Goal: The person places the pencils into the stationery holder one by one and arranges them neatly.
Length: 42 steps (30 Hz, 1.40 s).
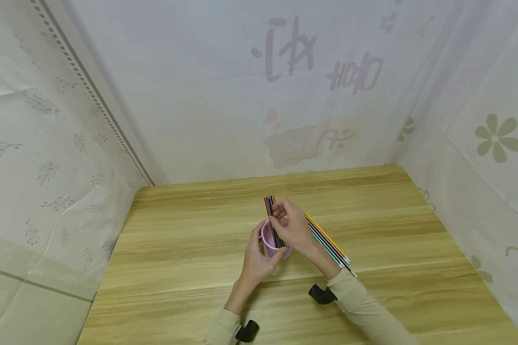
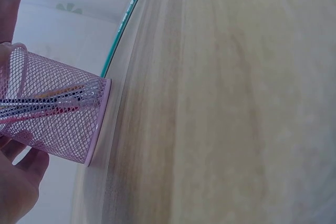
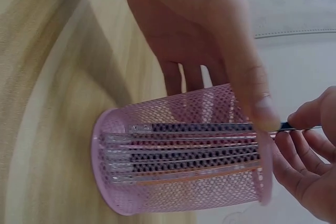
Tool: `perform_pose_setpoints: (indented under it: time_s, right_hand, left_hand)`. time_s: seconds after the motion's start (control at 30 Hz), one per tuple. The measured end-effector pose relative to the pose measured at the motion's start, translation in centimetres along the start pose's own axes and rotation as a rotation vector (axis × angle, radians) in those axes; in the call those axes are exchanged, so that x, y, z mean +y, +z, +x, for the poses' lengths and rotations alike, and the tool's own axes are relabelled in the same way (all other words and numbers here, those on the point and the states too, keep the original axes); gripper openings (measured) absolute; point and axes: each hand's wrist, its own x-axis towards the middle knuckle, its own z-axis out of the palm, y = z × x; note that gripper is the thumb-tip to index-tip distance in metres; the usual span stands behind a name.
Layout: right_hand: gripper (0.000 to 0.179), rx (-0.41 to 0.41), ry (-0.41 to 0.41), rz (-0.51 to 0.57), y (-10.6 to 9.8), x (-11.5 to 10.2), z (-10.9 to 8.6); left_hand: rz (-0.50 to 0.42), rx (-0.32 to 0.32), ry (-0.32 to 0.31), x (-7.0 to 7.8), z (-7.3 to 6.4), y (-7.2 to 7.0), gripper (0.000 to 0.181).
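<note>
My left hand (image 1: 255,266) curls around a pink mesh pencil cup (image 3: 173,198), its thumb at the near rim. In the left wrist view the cup (image 2: 71,140) stands with its base on the table. Several pencils (image 3: 194,168) lean together inside, their ferrule ends down near the bottom, seen through the mesh. Over the rim, my right hand (image 1: 294,231) pinches a dark pencil (image 3: 285,126) between thumb and fingertips; its lower end is within the cup. The upper ends of the pencils (image 1: 268,203) stick out beside the right fingers.
Loose pencils (image 1: 329,243), yellow, dark red, black and green, lie side by side right of the cup, partly under the right forearm. The wooden table (image 1: 177,239) meets patterned cloth walls (image 1: 198,120) at the back and sides. Black wrist mounts (image 1: 322,294) sit at both sleeves.
</note>
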Motion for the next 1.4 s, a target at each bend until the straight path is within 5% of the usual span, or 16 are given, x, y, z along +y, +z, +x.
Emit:
perform_pose_setpoints:
  time_s: [0.43, 0.77, 1.4]
  right_hand:
    - [0.026, 0.027, 0.033, -0.013, -1.1, 0.8, -0.5]
    - [0.024, 0.066, 0.045, -0.077, -3.4, 2.7, -0.6]
    - [0.025, 0.087, 0.234, -0.123, -6.4, 7.8, -1.6]
  left_hand:
    - [-0.002, 0.027, 0.029, -0.5, 0.1, 0.3, 0.085]
    - [-0.004, 0.036, -0.029, -0.6, -0.1, 0.3, 0.087]
    - [-0.020, 0.041, -0.033, -0.6, -0.1, 0.3, 0.086]
